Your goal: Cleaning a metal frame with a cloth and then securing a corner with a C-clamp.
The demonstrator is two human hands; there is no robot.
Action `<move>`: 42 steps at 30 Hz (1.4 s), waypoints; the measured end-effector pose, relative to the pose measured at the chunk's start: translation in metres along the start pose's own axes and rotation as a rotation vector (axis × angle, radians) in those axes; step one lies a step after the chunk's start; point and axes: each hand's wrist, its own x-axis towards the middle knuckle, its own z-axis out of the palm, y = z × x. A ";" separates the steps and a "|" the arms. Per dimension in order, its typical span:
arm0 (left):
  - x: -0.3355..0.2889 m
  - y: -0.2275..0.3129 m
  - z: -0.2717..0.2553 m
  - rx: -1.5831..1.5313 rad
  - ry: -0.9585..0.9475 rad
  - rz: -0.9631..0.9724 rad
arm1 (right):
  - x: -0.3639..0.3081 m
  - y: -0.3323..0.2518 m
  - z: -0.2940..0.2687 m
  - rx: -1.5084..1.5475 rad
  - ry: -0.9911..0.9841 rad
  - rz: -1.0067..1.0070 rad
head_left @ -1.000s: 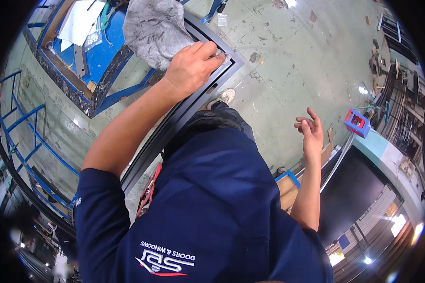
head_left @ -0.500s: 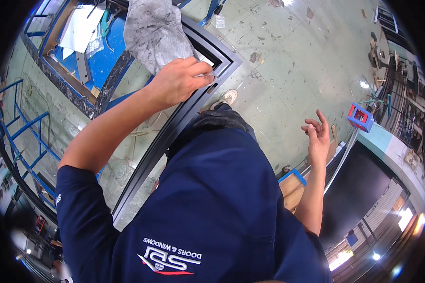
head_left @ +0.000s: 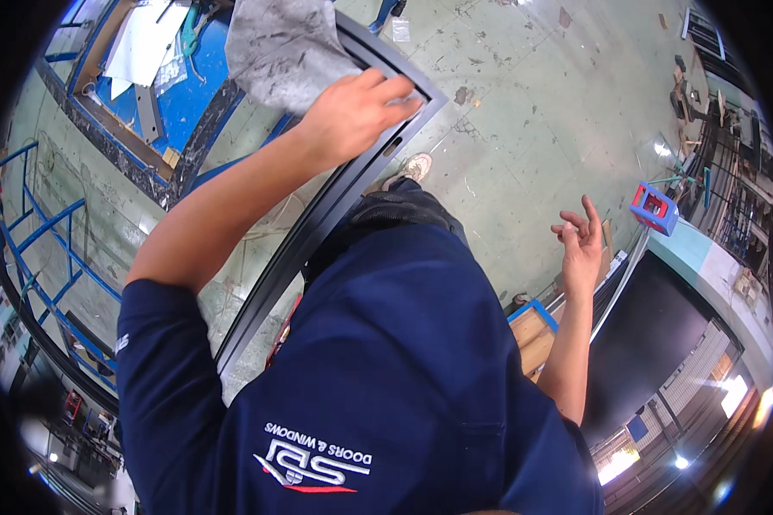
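Note:
My left hand (head_left: 359, 116) is closed at the corner of a dark grey metal frame (head_left: 320, 213), with its fingertips against the profile's face. Whatever its fingers pinch is hidden beneath them. A stained grey cloth (head_left: 288, 51) drapes over the frame just behind that hand. Near the corner, a small dark slot (head_left: 392, 146) shows in the side of the profile. Out to the right, my right hand (head_left: 581, 251) hangs in the air, empty, its fingers apart and loosely bent.
A blue-topped bench (head_left: 199, 96) at upper left carries papers (head_left: 149, 47), a green-handled tool (head_left: 189, 39) and a metal strip (head_left: 149, 116). Blue metal racks (head_left: 56, 225) stand at left. To the right are a blue and red block (head_left: 654, 209), a wooden box (head_left: 532, 335) and a dark panel (head_left: 653, 330).
My left hand has slid up and to the right along the frame to its corner. The frame appears shifted slightly rightward. My right hand has barely moved.

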 end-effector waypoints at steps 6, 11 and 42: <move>-0.018 0.003 -0.003 -0.126 -0.005 -0.095 | 0.002 -0.014 0.002 -0.071 -0.076 -0.131; -0.096 0.031 -0.025 -0.404 -0.100 -0.202 | -0.004 -0.018 -0.002 -0.087 0.005 -0.113; 0.007 0.055 0.014 -0.351 0.120 -0.861 | -0.020 -0.020 0.019 -0.154 -0.006 -0.220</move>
